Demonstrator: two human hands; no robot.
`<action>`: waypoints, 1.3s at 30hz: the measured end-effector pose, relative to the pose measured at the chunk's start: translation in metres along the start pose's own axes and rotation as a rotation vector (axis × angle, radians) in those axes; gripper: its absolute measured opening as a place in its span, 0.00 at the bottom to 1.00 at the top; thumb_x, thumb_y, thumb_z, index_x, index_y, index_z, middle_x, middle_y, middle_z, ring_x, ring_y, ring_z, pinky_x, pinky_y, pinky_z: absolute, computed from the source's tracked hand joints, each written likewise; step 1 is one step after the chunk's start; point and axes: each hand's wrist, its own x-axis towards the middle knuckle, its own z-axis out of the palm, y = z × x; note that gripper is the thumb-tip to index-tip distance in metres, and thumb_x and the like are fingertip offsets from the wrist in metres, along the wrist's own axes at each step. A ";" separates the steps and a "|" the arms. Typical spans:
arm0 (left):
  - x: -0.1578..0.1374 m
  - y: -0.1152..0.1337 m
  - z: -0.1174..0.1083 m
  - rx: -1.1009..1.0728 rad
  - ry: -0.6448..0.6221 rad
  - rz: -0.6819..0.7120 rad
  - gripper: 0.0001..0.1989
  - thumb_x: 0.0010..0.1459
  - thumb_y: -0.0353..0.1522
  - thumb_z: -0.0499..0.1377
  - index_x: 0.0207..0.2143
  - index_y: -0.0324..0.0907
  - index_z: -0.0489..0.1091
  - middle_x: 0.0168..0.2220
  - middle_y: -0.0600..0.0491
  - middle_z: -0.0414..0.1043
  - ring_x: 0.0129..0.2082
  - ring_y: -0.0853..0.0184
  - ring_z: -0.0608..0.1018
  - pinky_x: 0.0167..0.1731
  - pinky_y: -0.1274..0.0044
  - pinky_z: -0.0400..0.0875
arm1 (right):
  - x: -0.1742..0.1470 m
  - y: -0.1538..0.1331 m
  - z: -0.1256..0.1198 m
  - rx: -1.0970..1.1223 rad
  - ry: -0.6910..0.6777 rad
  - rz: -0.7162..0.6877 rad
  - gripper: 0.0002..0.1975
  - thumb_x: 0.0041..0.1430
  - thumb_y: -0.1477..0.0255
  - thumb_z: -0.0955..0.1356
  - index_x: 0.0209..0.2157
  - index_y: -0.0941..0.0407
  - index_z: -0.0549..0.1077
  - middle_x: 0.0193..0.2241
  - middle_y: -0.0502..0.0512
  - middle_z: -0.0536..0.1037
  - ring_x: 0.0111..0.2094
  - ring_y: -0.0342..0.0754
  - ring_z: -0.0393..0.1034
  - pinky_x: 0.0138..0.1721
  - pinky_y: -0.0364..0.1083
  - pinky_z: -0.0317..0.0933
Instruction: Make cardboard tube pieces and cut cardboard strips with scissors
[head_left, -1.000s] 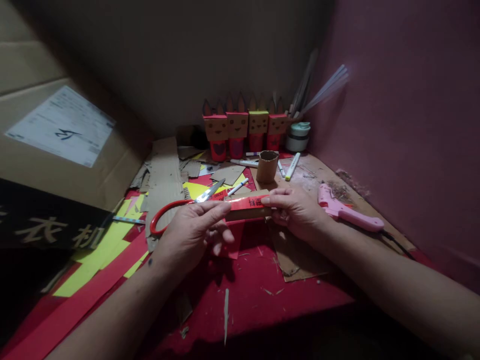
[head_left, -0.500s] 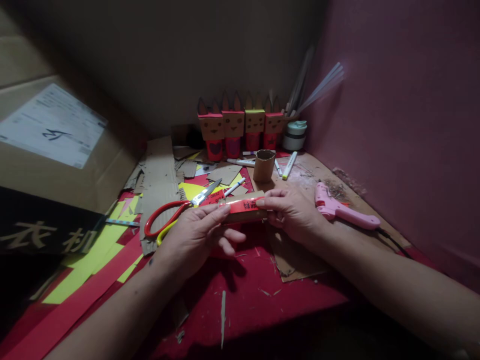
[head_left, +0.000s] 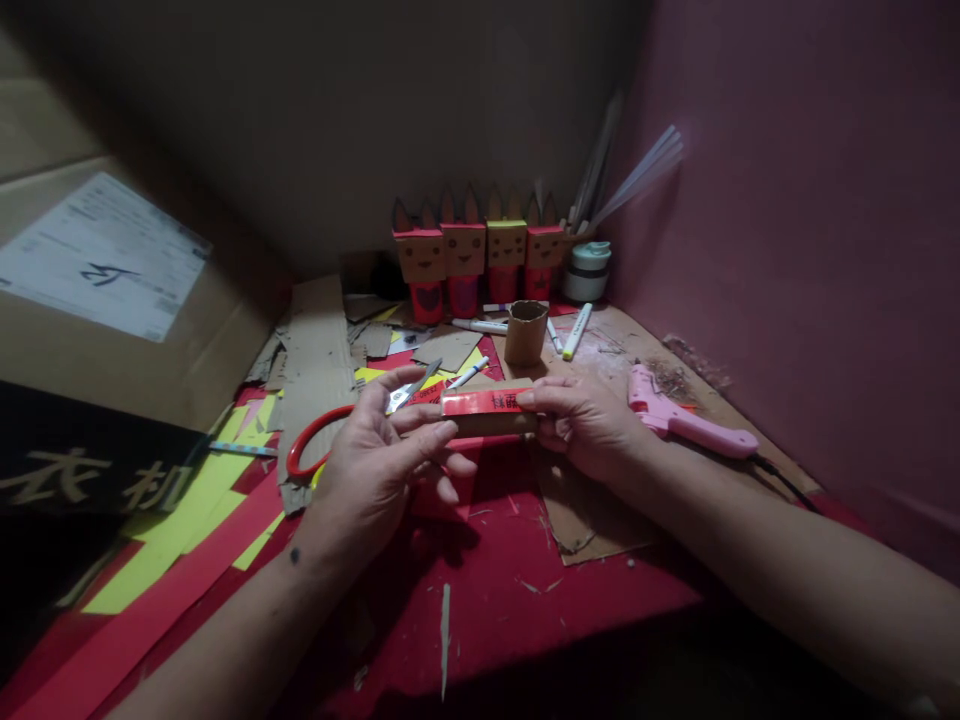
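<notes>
In front of me is a small folded cardboard piece [head_left: 491, 424] with a red printed label on its upper face. My right hand [head_left: 581, 420] pinches its right end between thumb and fingers. At the other end, the thumb and a finger of my left hand [head_left: 375, 455] hold the edge lightly, while the index finger is lifted and the lower fingers hang loose. Just behind the piece stands an upright cardboard tube [head_left: 526, 335]. Scissors with red handles [head_left: 304, 445] lie partly hidden behind my left hand.
Several cardboard figures [head_left: 465, 250] with pointed ears line the back. A pink glue gun [head_left: 686, 425] lies right, near glue sticks [head_left: 645, 170] and a pale jar [head_left: 586, 272]. Markers [head_left: 577, 330], cardboard scraps [head_left: 319, 335] and coloured paper [head_left: 187, 530] are scattered about. A large box [head_left: 97, 370] stands left.
My left hand has shifted slightly left and its index finger has lifted; its thumb has slid off the label toward the piece's left edge. My right hand keeps its pinch.
</notes>
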 end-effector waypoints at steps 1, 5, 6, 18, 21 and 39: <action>-0.001 0.001 0.001 0.019 -0.026 -0.005 0.31 0.48 0.25 0.64 0.53 0.47 0.58 0.29 0.55 0.75 0.19 0.66 0.78 0.13 0.80 0.72 | 0.000 0.000 0.000 0.006 -0.008 0.005 0.11 0.38 0.74 0.73 0.17 0.59 0.66 0.11 0.44 0.59 0.12 0.34 0.48 0.14 0.39 0.36; -0.002 0.004 0.000 0.136 -0.149 -0.125 0.25 0.52 0.28 0.62 0.53 0.45 0.62 0.22 0.54 0.74 0.15 0.69 0.75 0.12 0.82 0.70 | 0.000 0.000 -0.001 0.015 -0.050 0.022 0.09 0.38 0.75 0.73 0.17 0.60 0.68 0.10 0.44 0.59 0.12 0.34 0.47 0.13 0.40 0.34; -0.002 0.004 0.000 0.165 -0.164 -0.140 0.26 0.53 0.29 0.62 0.54 0.46 0.62 0.20 0.55 0.73 0.13 0.69 0.74 0.11 0.82 0.69 | 0.000 0.000 -0.001 0.018 -0.058 0.027 0.08 0.38 0.75 0.72 0.17 0.61 0.68 0.10 0.44 0.58 0.12 0.34 0.46 0.13 0.40 0.34; 0.005 0.001 -0.007 0.085 0.036 -0.096 0.16 0.47 0.29 0.66 0.37 0.41 0.65 0.18 0.62 0.65 0.12 0.78 0.66 0.10 0.88 0.62 | -0.002 -0.001 -0.002 -0.004 -0.036 -0.013 0.10 0.41 0.75 0.72 0.16 0.59 0.67 0.10 0.42 0.57 0.12 0.33 0.45 0.13 0.39 0.36; 0.007 -0.001 -0.010 0.018 -0.017 -0.104 0.15 0.49 0.29 0.64 0.39 0.41 0.65 0.19 0.58 0.68 0.14 0.74 0.68 0.09 0.86 0.61 | -0.003 -0.001 -0.001 -0.043 -0.011 -0.032 0.13 0.41 0.73 0.73 0.15 0.59 0.65 0.09 0.42 0.56 0.12 0.34 0.46 0.14 0.40 0.37; -0.001 0.009 0.003 0.166 -0.054 -0.107 0.18 0.48 0.27 0.65 0.44 0.43 0.74 0.31 0.51 0.79 0.29 0.67 0.79 0.24 0.84 0.71 | 0.000 0.001 -0.002 -0.004 -0.079 0.063 0.12 0.40 0.75 0.72 0.15 0.58 0.64 0.10 0.44 0.57 0.13 0.34 0.44 0.14 0.41 0.33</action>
